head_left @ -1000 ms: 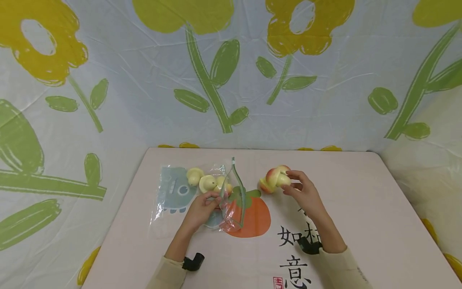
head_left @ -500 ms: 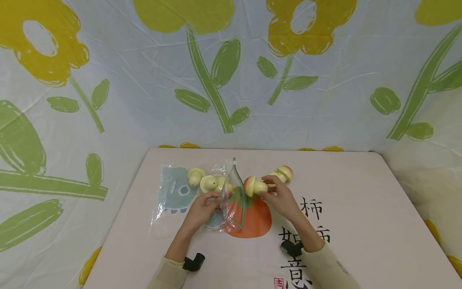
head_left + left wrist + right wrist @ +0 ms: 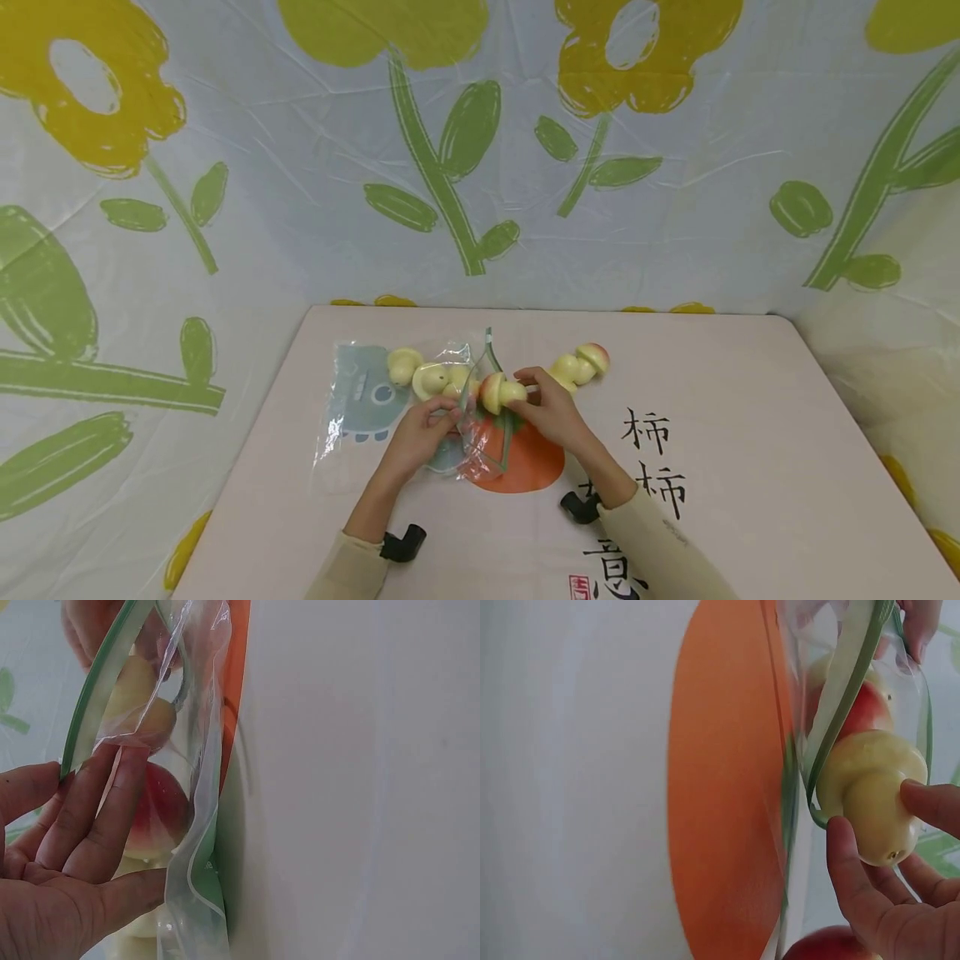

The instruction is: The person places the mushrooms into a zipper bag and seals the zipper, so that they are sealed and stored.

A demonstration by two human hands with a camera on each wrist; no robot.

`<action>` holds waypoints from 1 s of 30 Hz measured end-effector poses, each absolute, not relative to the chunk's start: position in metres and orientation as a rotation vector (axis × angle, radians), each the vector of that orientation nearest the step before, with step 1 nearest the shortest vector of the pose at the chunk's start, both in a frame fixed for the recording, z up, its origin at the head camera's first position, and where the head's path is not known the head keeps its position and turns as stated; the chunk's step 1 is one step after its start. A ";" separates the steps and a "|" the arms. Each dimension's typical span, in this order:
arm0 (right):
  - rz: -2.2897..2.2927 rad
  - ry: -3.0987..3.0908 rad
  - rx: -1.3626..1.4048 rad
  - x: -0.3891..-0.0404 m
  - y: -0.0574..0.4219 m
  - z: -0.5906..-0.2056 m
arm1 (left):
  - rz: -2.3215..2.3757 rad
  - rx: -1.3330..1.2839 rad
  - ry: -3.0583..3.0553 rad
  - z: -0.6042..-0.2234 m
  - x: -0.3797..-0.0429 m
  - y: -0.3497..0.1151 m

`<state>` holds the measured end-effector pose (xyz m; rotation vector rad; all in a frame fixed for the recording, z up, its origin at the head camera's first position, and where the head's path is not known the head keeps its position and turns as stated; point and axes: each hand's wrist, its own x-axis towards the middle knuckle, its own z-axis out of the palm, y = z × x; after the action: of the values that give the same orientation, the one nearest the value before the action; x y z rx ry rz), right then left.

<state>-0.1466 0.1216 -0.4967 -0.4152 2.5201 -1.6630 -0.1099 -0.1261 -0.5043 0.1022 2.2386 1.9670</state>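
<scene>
Yellow mushroom (image 3: 877, 799) between parted right fingers (image 3: 855, 885)

I am at a table (image 3: 765, 417) in a small booth-like nook, with wrinkled white cloth (image 3: 675, 225) on the three sides I can see, printed with big yellow flowers (image 3: 690, 50) and green leaves (image 3: 470, 129). My pale pink tabletop bears an orange persimmon print (image 3: 532, 462) and black brush characters (image 3: 647, 429). Whether this is a home or a studio, I cannot tell.
</scene>
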 end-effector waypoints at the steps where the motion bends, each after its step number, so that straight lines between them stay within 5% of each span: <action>1: -1.661 2.529 -0.409 -0.147 0.121 -0.497 | 1.965 0.099 2.240 -0.504 -0.110 -0.126; 30: -1.661 2.536 -0.321 -0.151 0.094 -0.503 | 1.958 0.164 2.243 -0.507 -0.109 -0.126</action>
<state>-0.1509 0.0935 -0.5034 -0.3205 2.5358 -1.6609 -0.1085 -0.1263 -0.5071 0.1643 2.2430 1.9576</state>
